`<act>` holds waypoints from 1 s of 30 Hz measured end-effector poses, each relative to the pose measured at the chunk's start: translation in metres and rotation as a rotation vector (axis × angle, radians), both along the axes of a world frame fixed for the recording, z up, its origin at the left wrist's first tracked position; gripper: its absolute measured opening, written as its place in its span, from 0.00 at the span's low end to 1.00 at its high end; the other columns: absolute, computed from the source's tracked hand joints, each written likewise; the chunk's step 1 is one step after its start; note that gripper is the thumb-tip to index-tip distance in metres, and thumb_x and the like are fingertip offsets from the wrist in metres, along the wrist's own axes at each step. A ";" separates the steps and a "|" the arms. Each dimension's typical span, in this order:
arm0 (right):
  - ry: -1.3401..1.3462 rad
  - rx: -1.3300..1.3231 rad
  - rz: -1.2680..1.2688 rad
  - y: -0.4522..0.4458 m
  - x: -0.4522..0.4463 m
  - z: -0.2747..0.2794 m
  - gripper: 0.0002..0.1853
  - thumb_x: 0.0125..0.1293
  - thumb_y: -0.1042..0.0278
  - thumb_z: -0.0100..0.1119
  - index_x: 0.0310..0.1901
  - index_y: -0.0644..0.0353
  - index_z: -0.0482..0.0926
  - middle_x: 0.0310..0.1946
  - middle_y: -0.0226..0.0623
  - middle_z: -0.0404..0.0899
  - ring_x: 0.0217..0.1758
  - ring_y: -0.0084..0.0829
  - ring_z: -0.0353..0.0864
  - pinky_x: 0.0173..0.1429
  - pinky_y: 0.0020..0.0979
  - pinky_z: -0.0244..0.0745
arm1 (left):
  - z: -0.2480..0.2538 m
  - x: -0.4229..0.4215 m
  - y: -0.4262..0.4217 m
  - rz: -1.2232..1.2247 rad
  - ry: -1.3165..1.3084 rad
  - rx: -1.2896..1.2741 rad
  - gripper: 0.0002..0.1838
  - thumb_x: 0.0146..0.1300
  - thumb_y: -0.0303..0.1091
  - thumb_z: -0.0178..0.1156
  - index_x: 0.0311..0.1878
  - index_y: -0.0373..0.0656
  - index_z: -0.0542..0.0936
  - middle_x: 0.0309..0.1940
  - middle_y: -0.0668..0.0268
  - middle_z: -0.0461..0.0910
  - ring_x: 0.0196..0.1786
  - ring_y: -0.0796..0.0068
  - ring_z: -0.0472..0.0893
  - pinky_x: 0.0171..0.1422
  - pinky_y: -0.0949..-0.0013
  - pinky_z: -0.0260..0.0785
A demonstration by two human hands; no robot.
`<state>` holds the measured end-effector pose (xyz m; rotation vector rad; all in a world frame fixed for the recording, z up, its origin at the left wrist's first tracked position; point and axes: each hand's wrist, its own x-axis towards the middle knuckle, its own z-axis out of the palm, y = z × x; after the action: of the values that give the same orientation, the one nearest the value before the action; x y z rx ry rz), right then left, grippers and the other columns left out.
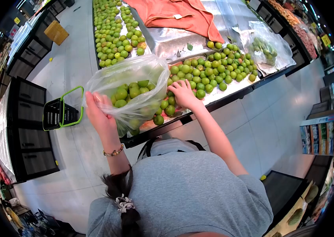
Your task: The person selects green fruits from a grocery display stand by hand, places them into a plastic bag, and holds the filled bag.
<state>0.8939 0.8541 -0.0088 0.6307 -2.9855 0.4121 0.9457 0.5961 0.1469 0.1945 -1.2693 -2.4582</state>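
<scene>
My left hand (102,110) is closed on the gathered edge of a clear plastic bag (147,69), holding its mouth wide. Several green limes (129,93) lie inside the bag, seen through the opening and the thin film. The bag hangs over the front left corner of the display. Just right of it, my right hand (183,94) reaches into a pile of loose limes (214,71). Its fingers are apart and touch the fruit at the pile's left end. Part of the fingertips is hidden among the limes.
Another lime heap (115,43) fills the display's left side. An orange cloth (179,17) lies at the back. A second bag of green produce (265,49) sits at the right corner. A black basket with a green handle (62,110) stands on the floor at left.
</scene>
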 end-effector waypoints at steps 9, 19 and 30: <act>0.087 -0.219 -0.112 -0.014 -0.001 0.002 0.20 0.48 0.83 0.47 0.45 0.54 0.71 0.43 0.41 0.69 0.53 0.46 0.65 0.60 0.45 0.60 | -0.002 -0.004 -0.004 0.053 -0.005 -0.019 0.24 0.70 0.43 0.43 0.17 0.50 0.53 0.14 0.76 0.50 0.16 0.86 0.49 0.17 0.76 0.37; -0.096 -0.037 -0.186 0.009 -0.014 0.008 0.19 0.48 0.82 0.50 0.44 0.56 0.73 0.42 0.41 0.71 0.48 0.45 0.68 0.52 0.40 0.68 | -0.003 -0.005 -0.004 0.057 0.002 -0.005 0.24 0.70 0.44 0.43 0.17 0.50 0.54 0.12 0.76 0.50 0.15 0.85 0.49 0.17 0.75 0.37; -0.305 -1.139 -0.146 0.026 -0.006 0.054 0.24 0.52 0.75 0.60 0.52 0.58 0.67 0.44 0.35 0.70 0.49 0.29 0.72 0.51 0.29 0.71 | -0.005 -0.007 -0.003 0.047 0.019 0.008 0.24 0.70 0.43 0.43 0.16 0.51 0.54 0.11 0.76 0.50 0.14 0.85 0.49 0.17 0.75 0.37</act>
<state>0.8875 0.8804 0.0450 0.2092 -2.3473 2.0606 0.9389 0.5934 0.1419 0.1995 -1.2335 -2.4202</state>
